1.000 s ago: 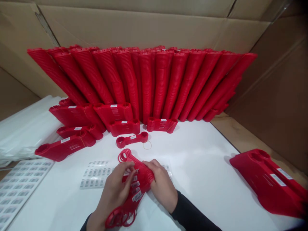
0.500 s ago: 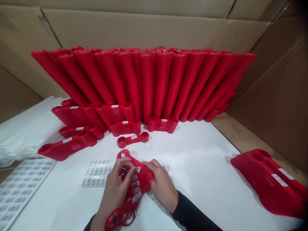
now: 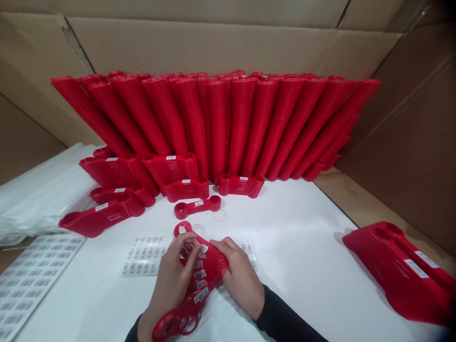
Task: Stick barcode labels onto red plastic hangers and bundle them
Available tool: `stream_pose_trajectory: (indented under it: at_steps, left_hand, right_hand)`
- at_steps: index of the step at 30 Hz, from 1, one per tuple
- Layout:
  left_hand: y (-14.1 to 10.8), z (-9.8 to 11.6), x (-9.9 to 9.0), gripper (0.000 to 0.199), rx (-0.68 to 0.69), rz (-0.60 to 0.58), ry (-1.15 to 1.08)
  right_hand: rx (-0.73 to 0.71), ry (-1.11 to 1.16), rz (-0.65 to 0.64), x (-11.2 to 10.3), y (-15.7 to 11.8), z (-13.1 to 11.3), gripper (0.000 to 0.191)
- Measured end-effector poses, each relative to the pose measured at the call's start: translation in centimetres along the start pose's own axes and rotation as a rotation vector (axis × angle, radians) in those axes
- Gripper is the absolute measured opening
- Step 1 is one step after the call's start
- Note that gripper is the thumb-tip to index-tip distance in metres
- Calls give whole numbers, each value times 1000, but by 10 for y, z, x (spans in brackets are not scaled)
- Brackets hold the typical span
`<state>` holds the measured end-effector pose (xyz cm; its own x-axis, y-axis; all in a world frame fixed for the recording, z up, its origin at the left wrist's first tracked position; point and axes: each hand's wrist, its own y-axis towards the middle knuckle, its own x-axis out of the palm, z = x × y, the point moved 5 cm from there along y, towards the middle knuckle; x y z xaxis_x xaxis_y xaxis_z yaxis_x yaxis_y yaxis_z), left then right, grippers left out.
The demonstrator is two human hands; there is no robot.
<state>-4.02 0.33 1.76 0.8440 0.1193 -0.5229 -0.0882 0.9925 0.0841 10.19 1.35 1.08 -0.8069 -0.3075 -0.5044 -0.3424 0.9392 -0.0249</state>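
Observation:
A fanned bundle of flat red plastic pieces, with ring-shaped ends and white barcode labels on their middles, lies between my hands at the near side of the table. My right hand is closed around the gathered right side of the bundle, thumb on top. Over the topmost piece, my left hand has thumb and fingers pinched together at the edge of a barcode label. The left fingers partly cover that piece. Lower rings of the fan stick out beneath my left wrist.
A label sheet lies partly behind my hands; another stack of label sheets is at left, near white plastic bags. A single red piece and a rubber band lie ahead. Tall red stacks line the back; labelled bundles stand right.
My left fingers have shifted slightly over the top label, which now lies flatter against the red piece. My right hand keeps its grip. The view has moved very slightly.

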Motion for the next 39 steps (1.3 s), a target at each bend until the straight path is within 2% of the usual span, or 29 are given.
stream_pose_trajectory:
  at_steps: [6, 10, 14, 25, 30, 35, 39]
  left_hand:
    - [-1, 4, 5, 25, 204, -15, 205]
    - [0, 5, 4, 34, 230, -52, 241]
    - [1, 7, 1, 32, 259, -86, 242]
    - [3, 7, -2, 31, 366, -59, 328]
    - [2, 9, -4, 37, 450, 7, 437]
    - [11, 1, -25, 29, 364, 182, 483]
    - [14, -5, -35, 27, 217, 196, 322]
  right_hand:
    - [-30, 28, -3, 1, -2, -3, 62]
    - [-29, 42, -11, 1, -2, -5, 62]
    - [-30, 52, -24, 0, -2, -6, 59]
    - [-41, 94, -46, 2, -1, -5, 50]
    - [-62, 125, -50, -3, -1, -11, 47]
    - [-62, 157, -90, -4, -2, -14, 46]
    - [-59, 170, -79, -4, -1, -14, 45]
